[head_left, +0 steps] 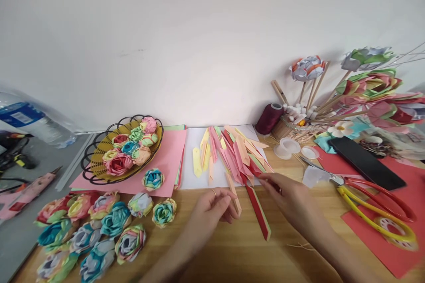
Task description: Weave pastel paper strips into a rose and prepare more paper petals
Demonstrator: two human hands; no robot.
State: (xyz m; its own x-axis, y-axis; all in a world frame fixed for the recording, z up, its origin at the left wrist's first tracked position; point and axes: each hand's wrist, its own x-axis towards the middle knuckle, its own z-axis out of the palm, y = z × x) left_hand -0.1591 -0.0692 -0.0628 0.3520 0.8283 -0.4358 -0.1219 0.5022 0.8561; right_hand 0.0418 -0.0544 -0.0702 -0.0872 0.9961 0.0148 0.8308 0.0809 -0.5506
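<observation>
A loose pile of folded paper strips (237, 152) in pink, peach, yellow, red and green lies on a white sheet (192, 135). My left hand (214, 205) is at the pile's near edge, its fingers closed round a peach paper strip (236, 205). At the pile's right edge is my right hand (287, 194), thumb and fingers pinched together by the red strips; what lies between the fingertips is hidden. Between my hands, a red and green strip (259, 212) sticks out from the pile over the wooden table.
Left, a woven basket (99, 170) of paper flowers sits on pink paper (172, 150); more paper flowers (116, 219) lie in front. A pink glue gun (33, 192) is far left. Right are a thread spool (269, 119), scissors (375, 203), a phone (367, 163) and stemmed flowers (372, 86).
</observation>
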